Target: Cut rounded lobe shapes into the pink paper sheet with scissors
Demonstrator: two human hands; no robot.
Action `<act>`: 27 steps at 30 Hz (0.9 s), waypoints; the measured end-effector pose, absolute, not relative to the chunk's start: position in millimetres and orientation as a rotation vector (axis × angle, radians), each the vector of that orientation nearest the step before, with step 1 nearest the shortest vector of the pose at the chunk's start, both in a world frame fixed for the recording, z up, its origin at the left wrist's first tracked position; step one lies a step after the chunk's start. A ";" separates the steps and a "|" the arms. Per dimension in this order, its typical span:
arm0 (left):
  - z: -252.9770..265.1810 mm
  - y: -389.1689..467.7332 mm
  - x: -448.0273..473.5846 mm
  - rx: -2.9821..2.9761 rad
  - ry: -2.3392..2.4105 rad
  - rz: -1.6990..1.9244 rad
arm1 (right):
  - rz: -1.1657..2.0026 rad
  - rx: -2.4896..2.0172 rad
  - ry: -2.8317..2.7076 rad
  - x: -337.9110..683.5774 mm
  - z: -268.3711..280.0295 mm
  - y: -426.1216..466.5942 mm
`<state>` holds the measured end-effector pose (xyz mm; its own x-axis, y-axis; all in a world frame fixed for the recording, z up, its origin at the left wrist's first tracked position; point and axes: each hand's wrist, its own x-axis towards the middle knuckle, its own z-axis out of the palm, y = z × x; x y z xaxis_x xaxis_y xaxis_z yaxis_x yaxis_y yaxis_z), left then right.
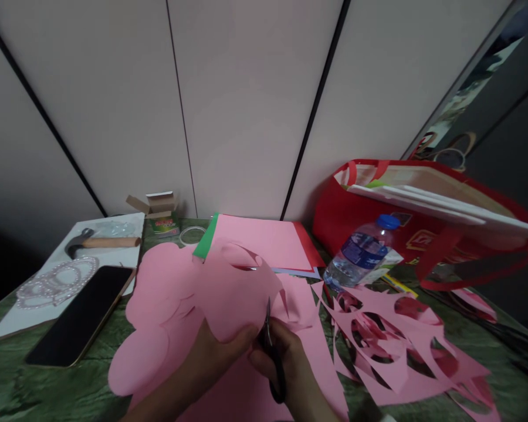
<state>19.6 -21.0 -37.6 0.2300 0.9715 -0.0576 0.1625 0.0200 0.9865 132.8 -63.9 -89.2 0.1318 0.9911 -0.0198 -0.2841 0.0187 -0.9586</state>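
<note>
My left hand (222, 351) grips the lower edge of a sheet of pink paper (233, 293), thumb on top. A hole shows in the sheet's upper part. In my right hand (286, 357) is a pair of black-handled scissors (273, 357), blades pointing up and away at the sheet's right edge. Whether the blades are apart is hard to see. Beneath both hands lies more pink paper (317, 346). Rounded pink paper cutouts (141, 357) overlap to the left, and pink scraps full of holes (391, 351) are heaped to the right.
A phone (81, 316), beads (57, 281) and a hammer (110, 241) are at the left. Behind stand a small open box (165, 223) and coloured paper sheets (259, 234). A water bottle (356, 252) leans near a red bag (334, 217) at the right.
</note>
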 end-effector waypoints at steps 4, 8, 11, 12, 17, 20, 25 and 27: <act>-37.0 -22.4 22.4 1.365 1.158 0.948 | 1.220 -1.076 -0.921 133.8 -86.9 -64.5; -32.4 -23.4 25.1 1.357 1.137 0.965 | 1.228 -1.088 -0.934 134.0 -88.2 -64.1; -31.3 -22.8 24.6 1.383 1.136 0.923 | 1.225 -1.103 -0.934 133.2 -92.2 -63.6; -31.6 -22.4 24.3 1.388 1.131 0.915 | 1.226 -1.108 -0.931 133.0 -93.3 -63.7; -34.3 -21.2 24.3 1.373 1.108 0.964 | 1.245 -1.104 -0.874 132.7 -93.2 -65.5; -34.2 -21.3 23.8 1.362 1.121 0.983 | 1.260 -1.118 -0.843 132.2 -93.1 -64.5; -30.8 -23.7 23.1 1.328 1.134 0.949 | 1.295 -1.150 -0.835 129.1 -92.1 -62.3; -29.6 -25.4 23.9 1.332 1.123 0.939 | 1.279 -1.119 -0.851 127.4 -88.3 -62.6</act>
<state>23.9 -25.4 -29.6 0.2353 0.9690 -0.0749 0.0981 0.0530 0.9938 127.4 -62.6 -88.3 0.1349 0.9857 -0.1011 -0.2883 -0.0586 -0.9557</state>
